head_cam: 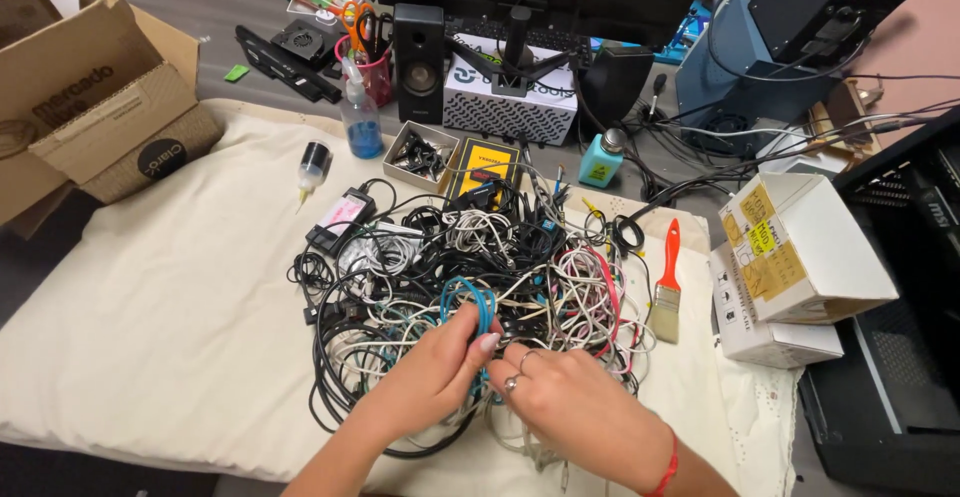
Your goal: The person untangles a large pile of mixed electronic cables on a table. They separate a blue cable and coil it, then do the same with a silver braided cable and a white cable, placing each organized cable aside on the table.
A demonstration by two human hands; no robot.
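A big tangled heap of black, white, pink and blue cables (470, 277) lies on a cream cloth (170, 297). My left hand (430, 372) pinches a light-blue cable (470, 297) at the heap's near edge. Fingertip to fingertip with it, my right hand (575, 407), with rings and a red wrist string, grips strands of the same tangle. A black power adapter (340, 219) sits at the heap's far left.
A red-handled paintbrush (667, 282) lies right of the heap, beside stacked white boxes (800, 257). Behind stand a blue liquid bottle (362, 117), small glue bottle (312, 169), black speaker (418, 62), teal bottle (600, 162). Cardboard boxes (90, 97) sit far left; a black computer case (900, 357) right.
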